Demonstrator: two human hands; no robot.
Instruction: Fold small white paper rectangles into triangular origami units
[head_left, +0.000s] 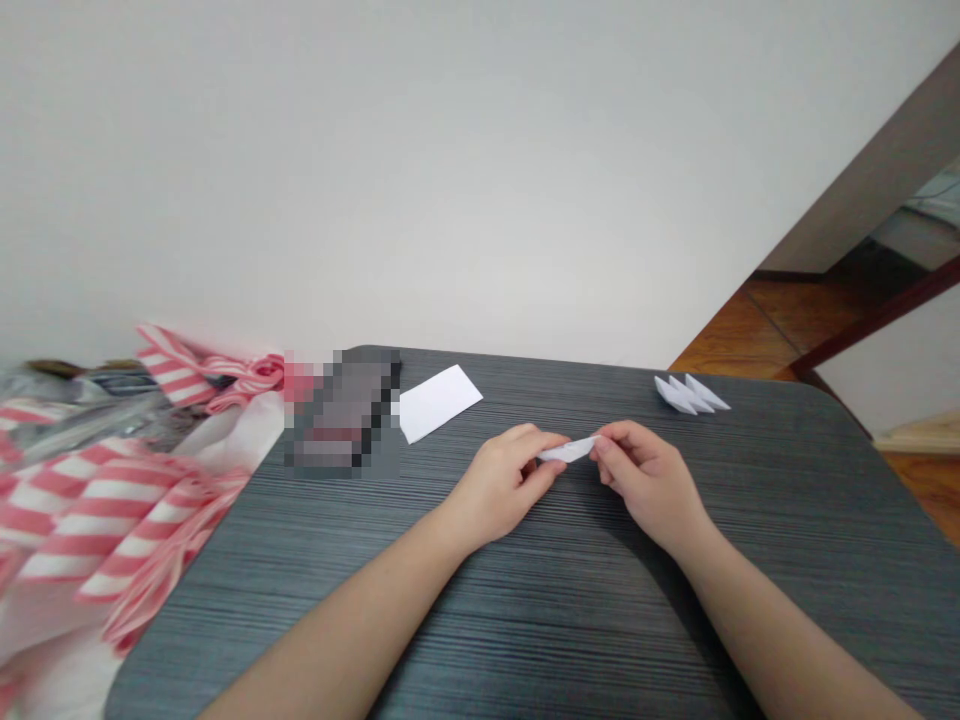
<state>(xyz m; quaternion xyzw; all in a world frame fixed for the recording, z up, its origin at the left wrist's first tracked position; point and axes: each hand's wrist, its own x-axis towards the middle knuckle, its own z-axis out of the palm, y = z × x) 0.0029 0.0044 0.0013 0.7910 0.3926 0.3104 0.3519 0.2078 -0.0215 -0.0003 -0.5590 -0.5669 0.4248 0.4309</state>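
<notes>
Left hand (499,485) and right hand (649,485) pinch folded white paper (568,450) between them.

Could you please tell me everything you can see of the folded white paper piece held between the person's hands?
The folded white paper piece is a small, narrow strip of matte paper, tapering toward its left end, with a fold running along its length. It lies roughly level, pinched at its ends by the left hand and the right hand, over the dark gray table. Its layers are too small to count.
</notes>
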